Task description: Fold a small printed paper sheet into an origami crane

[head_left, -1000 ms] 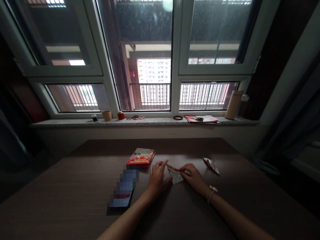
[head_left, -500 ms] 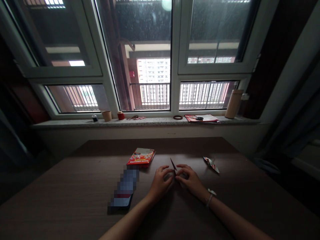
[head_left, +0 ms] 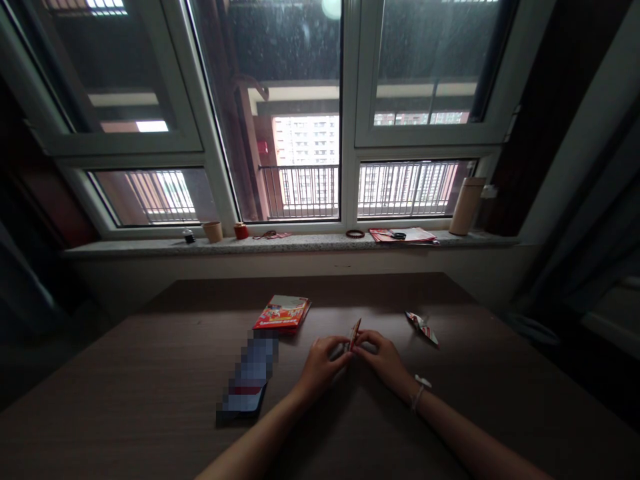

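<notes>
Between my two hands, above the middle of the dark table (head_left: 165,360), a small folded piece of paper (head_left: 355,331) stands on edge with its pointed tip up. My left hand (head_left: 323,363) pinches it from the left between thumb and fingers. From the other side my right hand (head_left: 381,357) grips it the same way, a bracelet on that wrist. The fingers hide the paper's lower part. A folded paper shape (head_left: 423,329) with red, white and dark print lies to the right of my right hand.
Left of my hands lie a stack of red printed paper (head_left: 283,315) and a phone (head_left: 250,380) with a blurred-out screen. On the windowsill (head_left: 310,244) stand a paper cup (head_left: 213,232), a red spool-like item (head_left: 241,231), scissors (head_left: 399,235) on papers and a bottle (head_left: 467,207).
The folded paper has turned between my fingers: its tip leaned left and looked dark, and now leans right and shows a lighter, reddish face. My hands have shifted only slightly.
</notes>
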Demonstrator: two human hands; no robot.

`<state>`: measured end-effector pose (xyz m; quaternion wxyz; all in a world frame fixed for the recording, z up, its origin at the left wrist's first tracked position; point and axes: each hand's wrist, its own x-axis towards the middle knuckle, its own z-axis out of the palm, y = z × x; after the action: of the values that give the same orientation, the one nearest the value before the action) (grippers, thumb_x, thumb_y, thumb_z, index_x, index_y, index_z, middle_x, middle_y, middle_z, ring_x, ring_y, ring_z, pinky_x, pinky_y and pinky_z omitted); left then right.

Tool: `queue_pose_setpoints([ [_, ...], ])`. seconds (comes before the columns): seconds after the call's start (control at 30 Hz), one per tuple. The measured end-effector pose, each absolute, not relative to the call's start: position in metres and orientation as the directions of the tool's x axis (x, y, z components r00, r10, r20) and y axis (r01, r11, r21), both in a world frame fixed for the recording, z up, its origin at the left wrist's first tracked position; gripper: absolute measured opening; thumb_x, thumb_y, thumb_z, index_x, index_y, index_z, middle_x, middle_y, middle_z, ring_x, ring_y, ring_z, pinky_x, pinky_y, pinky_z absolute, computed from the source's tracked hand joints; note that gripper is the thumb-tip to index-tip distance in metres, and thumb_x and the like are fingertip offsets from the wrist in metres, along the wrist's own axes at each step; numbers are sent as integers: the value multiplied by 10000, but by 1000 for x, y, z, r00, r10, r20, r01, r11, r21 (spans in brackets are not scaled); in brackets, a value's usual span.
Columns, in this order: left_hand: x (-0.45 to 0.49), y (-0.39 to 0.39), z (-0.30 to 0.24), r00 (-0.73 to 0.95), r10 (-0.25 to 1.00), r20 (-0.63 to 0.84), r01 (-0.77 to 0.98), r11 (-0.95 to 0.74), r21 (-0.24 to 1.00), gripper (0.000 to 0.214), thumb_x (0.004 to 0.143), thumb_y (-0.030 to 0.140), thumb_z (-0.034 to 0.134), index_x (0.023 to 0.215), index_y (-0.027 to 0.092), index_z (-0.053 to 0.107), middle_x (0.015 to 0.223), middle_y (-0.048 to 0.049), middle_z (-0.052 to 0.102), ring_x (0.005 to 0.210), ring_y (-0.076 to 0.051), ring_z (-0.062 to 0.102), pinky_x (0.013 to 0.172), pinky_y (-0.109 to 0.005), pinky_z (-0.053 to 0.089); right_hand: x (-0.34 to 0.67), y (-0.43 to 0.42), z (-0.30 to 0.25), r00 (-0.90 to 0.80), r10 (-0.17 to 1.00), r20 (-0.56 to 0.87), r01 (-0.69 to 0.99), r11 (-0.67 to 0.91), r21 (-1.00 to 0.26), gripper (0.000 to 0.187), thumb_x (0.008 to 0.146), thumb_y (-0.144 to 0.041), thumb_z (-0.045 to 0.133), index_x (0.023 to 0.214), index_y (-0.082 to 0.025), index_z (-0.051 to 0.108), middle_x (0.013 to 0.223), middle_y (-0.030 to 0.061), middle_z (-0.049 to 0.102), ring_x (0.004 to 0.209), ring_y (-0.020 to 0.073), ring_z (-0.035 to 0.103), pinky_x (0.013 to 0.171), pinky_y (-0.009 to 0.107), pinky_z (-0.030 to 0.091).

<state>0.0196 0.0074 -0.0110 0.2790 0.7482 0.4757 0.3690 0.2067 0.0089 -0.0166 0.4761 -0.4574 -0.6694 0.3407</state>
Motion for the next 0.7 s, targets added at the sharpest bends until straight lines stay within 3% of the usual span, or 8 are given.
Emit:
queue_pose_setpoints([
  [0.2, 21, 8, -11, 273, 929, 250, 514, -361, 778, 295, 792, 351, 642, 1075, 270, 652, 1126, -20, 698, 1087, -227, 609, 1146, -496, 198, 207, 10, -18, -129, 937, 324, 291, 348, -891, 231, 753, -376, 666, 900, -200, 691, 1049, 74, 684, 1087, 243, 586, 995, 380, 408],
  [0.7, 22, 7, -8, 273, 934, 230, 499, -342, 797, 267, 785, 308, 638, 1049, 272, 657, 1113, -13, 705, 1087, -232, 614, 1157, -518, 153, 207, 9, -13, -147, 936, 319, 260, 347, -901, 257, 763, -342, 649, 970, -191, 672, 1005, 65, 695, 992, 221, 634, 944, 361, 462],
])
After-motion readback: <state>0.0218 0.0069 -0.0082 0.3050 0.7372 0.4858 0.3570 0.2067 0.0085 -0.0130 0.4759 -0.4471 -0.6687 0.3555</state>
